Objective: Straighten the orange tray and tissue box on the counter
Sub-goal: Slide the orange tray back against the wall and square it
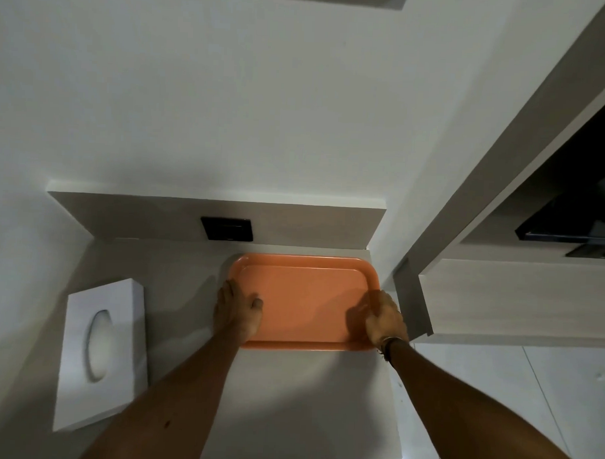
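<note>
While both bare forearms reach forward over the pale grey counter top (288, 400), the tray half of the job looks close to finished and the box half not yet begun. Nearest on the left, the white rectangular tissue box with an oval dispensing slot (103, 353) lies by the counter's left edge, skewed a little against that edge and well apart from either hand; it needs squaring up, by my reading.

Farther in, the left hand (238, 309) rests over the tray's left rim, fingers laid flat along the outside of it and the thumb pressed down onto the tray floor, so it grips the rim. The right hand (385, 318), with a thin band at the wrist, curls over the right rim near the front corner; the fingers are bent and bunched on the edge, though whether they pinch it or only push is unclear.

Between them the flat orange plastic tray with rounded corners (305, 301) sits in the counter's far right corner, its long side about parallel to the low beige backsplash ledge (226, 216) behind, where a small black wall plate (226, 228) is set.
</note>
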